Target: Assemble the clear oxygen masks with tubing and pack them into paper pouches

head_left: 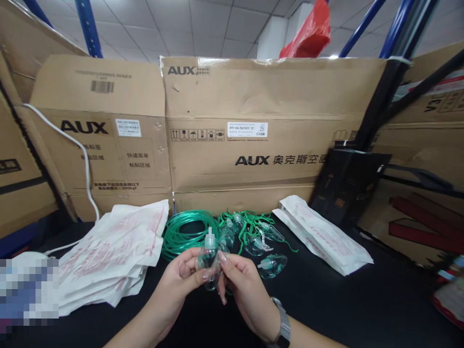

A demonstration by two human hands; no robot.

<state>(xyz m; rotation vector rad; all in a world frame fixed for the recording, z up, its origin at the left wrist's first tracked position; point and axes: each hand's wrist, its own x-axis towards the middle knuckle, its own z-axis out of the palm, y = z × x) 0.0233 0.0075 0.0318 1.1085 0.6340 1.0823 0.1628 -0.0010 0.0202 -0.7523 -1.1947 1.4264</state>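
Note:
Between my hands, above the black table, is a clear oxygen mask [210, 253] with its pale connector pointing up. My left hand [184, 273] grips its left side between thumb and fingers. My right hand [241, 275] pinches the right edge; part of the mask is hidden behind the fingers. Just beyond lies a coil of green tubing [186, 232]. To its right is a heap of similar masks with green elastic straps [248, 224]. One loose mask [273, 267] rests on the table right of my right hand.
Stacked white printed pouches [119, 251] lie at the left, and more white pouches [322, 234] at the right. Cardboard AUX boxes [275, 101] wall off the back. A black box [348, 183] stands back right. A white cable [87, 169] runs down at the left.

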